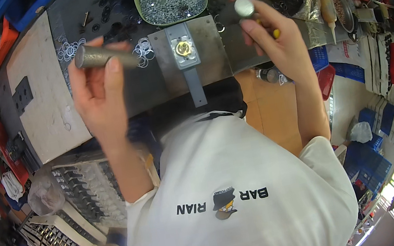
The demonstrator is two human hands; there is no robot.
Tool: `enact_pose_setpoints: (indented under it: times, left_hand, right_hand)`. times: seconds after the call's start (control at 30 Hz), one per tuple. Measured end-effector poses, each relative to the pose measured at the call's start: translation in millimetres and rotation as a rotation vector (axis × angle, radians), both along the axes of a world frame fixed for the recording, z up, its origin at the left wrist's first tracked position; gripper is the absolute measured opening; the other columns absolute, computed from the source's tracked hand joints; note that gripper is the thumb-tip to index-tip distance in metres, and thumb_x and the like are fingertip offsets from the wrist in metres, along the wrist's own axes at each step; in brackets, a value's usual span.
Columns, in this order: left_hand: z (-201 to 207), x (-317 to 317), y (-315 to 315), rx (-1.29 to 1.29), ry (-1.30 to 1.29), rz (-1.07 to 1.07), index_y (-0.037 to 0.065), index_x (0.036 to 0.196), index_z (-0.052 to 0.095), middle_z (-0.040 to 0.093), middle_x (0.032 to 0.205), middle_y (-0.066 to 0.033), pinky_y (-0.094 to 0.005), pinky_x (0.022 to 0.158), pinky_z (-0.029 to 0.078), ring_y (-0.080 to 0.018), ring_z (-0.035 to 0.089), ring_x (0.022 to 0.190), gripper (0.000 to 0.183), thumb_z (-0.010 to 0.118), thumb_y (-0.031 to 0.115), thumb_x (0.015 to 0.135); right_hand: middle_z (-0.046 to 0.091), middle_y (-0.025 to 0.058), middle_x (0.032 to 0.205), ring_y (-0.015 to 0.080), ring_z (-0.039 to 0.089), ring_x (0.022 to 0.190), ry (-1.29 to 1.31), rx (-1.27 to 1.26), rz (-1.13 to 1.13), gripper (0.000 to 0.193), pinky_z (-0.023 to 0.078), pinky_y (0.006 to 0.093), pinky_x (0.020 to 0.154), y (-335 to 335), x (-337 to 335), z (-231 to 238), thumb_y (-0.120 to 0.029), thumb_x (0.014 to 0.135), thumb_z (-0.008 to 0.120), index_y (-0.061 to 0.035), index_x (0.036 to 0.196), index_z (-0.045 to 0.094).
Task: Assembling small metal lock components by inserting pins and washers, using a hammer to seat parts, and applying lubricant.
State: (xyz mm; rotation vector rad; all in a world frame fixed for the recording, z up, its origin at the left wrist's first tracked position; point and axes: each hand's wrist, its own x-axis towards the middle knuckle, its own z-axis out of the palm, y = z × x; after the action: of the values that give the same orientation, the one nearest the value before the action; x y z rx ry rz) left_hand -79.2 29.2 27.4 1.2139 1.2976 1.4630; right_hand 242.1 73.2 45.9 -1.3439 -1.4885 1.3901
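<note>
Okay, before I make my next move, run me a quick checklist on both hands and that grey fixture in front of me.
1. Left hand has hold of the grey metal cylinder: ok.
2. Right hand has hold of the round-ended metal piece: ok.
3. Brass-coloured round piece lies within the grey fixture: ok.
4. That round piece sits fully flat: cannot tell from this overhead view.
5. Both hands are clear of the fixture: ok, one out to each side.
6. White rings are off the fixture: ok, they lie to its left.
</note>
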Motion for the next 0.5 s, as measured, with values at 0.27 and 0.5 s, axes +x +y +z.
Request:
enact_pose_setpoints:
  times: [0.27, 0.5]
  left_hand:
    - [-55, -79, -22, -0.106, 1.145, -0.087, 0.007, 0.126, 0.075, 0.069, 0.118, -0.0161, -0.0440, 0.087, 0.058, -0.0362, 0.071, 0.105, 0.038, 0.081, 0.005, 0.089]
    - [-43, 23, -25, -0.329, -0.037, -0.142, 0.012, 0.161, 0.051, 0.068, 0.139, -0.0154, -0.0291, 0.075, 0.061, -0.0178, 0.074, 0.092, 0.082, 0.083, -0.007, 0.088]
  right_hand:
    - [0.073, 0.0103, 0.101, 0.0341, 0.071, 0.090, -0.896, 0.510, 0.054, 0.042, 0.057, 0.0380, 0.077, -14, 80, -62, -0.015, 0.100, 0.078, -0.0152, 0.142, 0.072]
    - [0.072, 0.0153, 0.106, 0.0383, 0.072, 0.099, -0.787, 0.363, -0.362, 0.022, 0.056, 0.0446, 0.086, 0, 118, -85, -0.011, 0.100, 0.075, -0.0035, 0.121, 0.076]
